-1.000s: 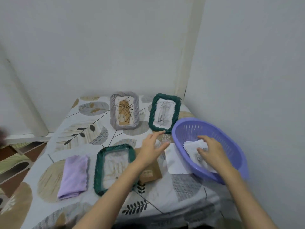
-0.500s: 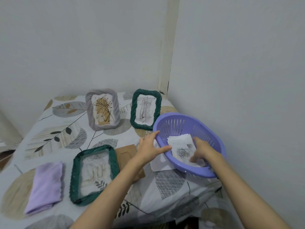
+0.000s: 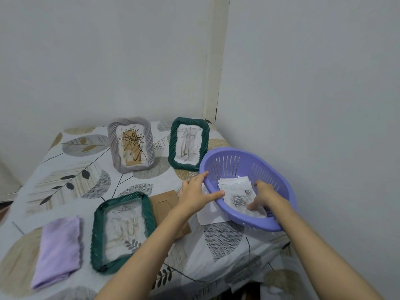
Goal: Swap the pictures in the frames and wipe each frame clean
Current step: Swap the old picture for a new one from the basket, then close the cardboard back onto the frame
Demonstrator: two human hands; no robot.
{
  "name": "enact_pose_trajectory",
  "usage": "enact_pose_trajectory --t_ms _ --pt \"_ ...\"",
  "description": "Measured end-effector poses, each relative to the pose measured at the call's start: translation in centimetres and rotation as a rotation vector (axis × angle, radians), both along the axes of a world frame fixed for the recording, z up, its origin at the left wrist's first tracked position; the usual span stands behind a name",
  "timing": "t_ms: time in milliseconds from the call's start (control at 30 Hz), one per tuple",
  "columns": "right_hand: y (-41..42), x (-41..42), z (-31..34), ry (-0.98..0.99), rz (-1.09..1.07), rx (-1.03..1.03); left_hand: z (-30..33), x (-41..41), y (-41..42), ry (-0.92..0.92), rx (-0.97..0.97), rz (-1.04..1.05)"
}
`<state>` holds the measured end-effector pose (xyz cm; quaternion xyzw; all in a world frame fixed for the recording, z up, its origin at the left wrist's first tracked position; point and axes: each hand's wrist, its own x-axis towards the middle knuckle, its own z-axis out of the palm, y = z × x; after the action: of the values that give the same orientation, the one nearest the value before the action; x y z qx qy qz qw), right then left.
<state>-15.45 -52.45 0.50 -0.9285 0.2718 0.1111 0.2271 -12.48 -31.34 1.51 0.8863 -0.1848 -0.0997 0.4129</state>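
Since half a second ago the right hand point(image 3: 265, 194) has slid deeper into the basket point(image 3: 279, 187) and now lies over the papers, while the left hand point(image 3: 195, 194) has closed up to the basket's near rim; nothing else has shifted.

Largest is the counter point(image 3: 71, 182), draped in a leaf-print cloth, set in a corner of pale walls; on its right side sits the purple slotted basket, holding a stack of pictures point(image 3: 236, 194) whose top sheet shows grey roses; a white sheet point(image 3: 206, 215) lies half under the basket.

Nearest, a green frame point(image 3: 121, 230) lies flat with clear glass and no picture; a brown backing board point(image 3: 166, 207) lies just beside its right edge, partly under the left forearm; a folded lilac cloth point(image 3: 58, 250) lies to its left.

At the back a grey frame point(image 3: 131, 145) and a second green frame point(image 3: 189, 144) stand tilted, each with a drawing inside.

Left fingers are spread and straight, index and thumb touching the basket rim; right fingers are bent down onto the rose picture, thumb tip at its lower edge; whether they pinch it I cannot tell.
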Motion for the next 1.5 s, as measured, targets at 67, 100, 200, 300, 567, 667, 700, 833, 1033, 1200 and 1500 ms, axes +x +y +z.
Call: enact_pose_trajectory --t_ms 67,100,200,300,567,667,700,833,1033,1200,1500 --pt "-0.1 0.1 0.0 0.007 -0.022 -0.007 0.0 0.1 0.0 0.006 -0.005 0.003" --pt "-0.2 0.2 -0.1 0.001 -0.034 -0.003 0.0 0.1 0.0 0.009 -0.006 0.005" --pt "-0.5 0.6 -0.3 -0.030 -0.071 -0.009 0.0 0.3 -0.1 0.002 0.002 0.004" --pt "-0.8 0.8 -0.5 -0.042 -0.112 -0.058 0.0 0.1 -0.1 -0.008 0.000 0.003" --pt "-0.8 0.9 -0.8 -0.232 -0.135 -0.051 -0.5 0.4 -0.2 -0.015 -0.006 0.013" --pt "-0.7 0.6 -0.3 -0.334 -0.131 -0.005 -0.7 0.5 -0.2 -0.007 -0.022 0.012" --pt "-0.5 0.5 0.0 -0.394 -0.127 0.012 -0.7 0.6 -0.1 -0.008 -0.011 0.012" --pt "1.8 -0.3 2.2 -0.741 -0.126 0.094 -0.3 0.0 -0.1 -0.102 -0.183 0.029" --pt "9.8 -1.2 4.8 -1.004 0.240 0.067 3.8 -1.1 1.5 0.481 -1.038 -0.003" --pt "14.1 -1.7 4.0 -0.782 0.467 0.117 3.8 -0.9 5.8 0.455 -1.151 0.068" --pt "17.3 -1.2 2.8 -0.610 0.447 0.539 1.2 -2.1 13.6 0.153 -0.794 0.290"
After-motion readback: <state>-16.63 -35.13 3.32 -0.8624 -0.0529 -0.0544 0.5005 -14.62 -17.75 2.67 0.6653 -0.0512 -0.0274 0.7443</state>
